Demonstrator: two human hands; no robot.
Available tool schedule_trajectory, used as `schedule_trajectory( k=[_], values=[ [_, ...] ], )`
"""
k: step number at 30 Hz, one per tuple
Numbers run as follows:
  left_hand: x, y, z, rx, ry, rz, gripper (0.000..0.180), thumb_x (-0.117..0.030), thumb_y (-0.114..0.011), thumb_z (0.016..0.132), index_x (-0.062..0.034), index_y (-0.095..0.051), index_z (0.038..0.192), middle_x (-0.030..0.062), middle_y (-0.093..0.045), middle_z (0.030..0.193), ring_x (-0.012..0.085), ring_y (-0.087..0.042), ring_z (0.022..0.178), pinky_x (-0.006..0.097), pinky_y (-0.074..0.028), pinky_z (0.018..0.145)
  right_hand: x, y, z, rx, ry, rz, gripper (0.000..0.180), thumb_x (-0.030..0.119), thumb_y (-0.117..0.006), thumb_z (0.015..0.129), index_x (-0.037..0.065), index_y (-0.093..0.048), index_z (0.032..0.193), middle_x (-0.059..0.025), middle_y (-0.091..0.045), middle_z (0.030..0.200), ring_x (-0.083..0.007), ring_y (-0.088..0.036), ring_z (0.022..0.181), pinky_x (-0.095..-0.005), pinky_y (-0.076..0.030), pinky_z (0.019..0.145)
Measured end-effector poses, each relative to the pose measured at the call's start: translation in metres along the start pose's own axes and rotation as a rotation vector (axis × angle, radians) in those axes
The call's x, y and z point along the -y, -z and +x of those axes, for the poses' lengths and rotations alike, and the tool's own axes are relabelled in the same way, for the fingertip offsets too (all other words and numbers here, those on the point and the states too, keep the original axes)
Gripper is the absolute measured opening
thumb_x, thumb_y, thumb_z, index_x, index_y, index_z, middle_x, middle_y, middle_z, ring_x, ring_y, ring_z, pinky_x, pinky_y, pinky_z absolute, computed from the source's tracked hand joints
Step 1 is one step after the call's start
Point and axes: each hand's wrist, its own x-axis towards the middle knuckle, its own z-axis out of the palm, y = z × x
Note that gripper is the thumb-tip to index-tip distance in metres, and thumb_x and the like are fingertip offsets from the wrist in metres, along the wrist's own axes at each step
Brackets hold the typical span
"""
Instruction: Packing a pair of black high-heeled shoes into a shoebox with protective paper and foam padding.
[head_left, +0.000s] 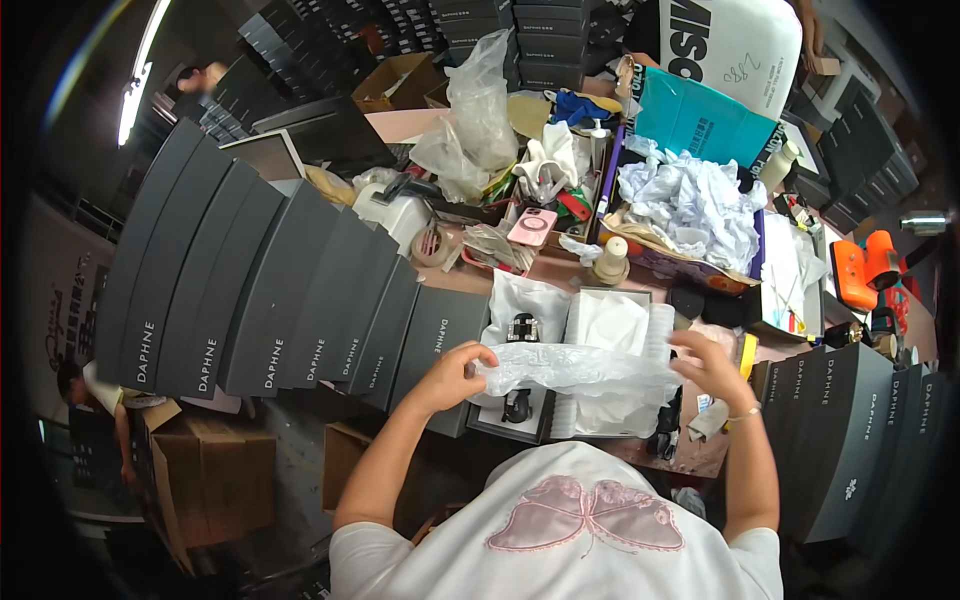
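A crumpled strip of clear plastic wrap [560, 364] stretches across two boxes in front of me. My left hand [455, 376] pinches its left end. Close by the right end is my right hand [716, 370], its fingers curved and apart. Under the strip, on the left, an open grey shoebox [512, 430] contains a pair of black shoes [519, 404] with a shiny buckle, and white tissue rises at its far side. Beside it stands a second open box [640, 296] with white paper [610, 322] inside. The strip covers the middle of both boxes.
Grey shoeboxes [270, 290] line the left side, and more boxes [845, 430] stand at right. Behind lie a pink phone [533, 226], a pump bottle [611, 262], a tape roll [432, 245] and a carton of crumpled paper [690, 205]. An orange tool [868, 268] sits far right.
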Motion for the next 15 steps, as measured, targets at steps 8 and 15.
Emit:
schedule_trajectory(
  k=[8,15],
  values=[
    [-0.058,0.037,-0.015,-0.003,-0.533,0.330,0.040,0.004,-0.049,0.067,0.0001,-0.062,0.104,0.0142,-0.060,0.105,0.0290,-0.056,0.086,0.037,-0.047,0.081,0.050,-0.087,0.082,0.500,0.263,-0.129,0.046,0.034,-0.074,0.077,-0.001,-0.062,0.105,-0.0217,-0.065,0.096,-0.0319,-0.063,0.086,-0.0393,-0.048,0.078],
    [-0.028,0.070,0.000,-0.099,-0.430,0.428,0.043,0.006,-0.048,0.068,0.0023,-0.061,0.109,0.0178,-0.060,0.112,0.0349,-0.055,0.109,0.039,-0.043,0.097,-0.038,-0.036,-0.039,0.313,-0.031,-0.310,0.023,0.022,-0.073,0.072,0.002,-0.067,0.081,-0.0174,-0.065,0.076,-0.0314,-0.063,0.068,-0.0401,-0.048,0.064]
  ],
)
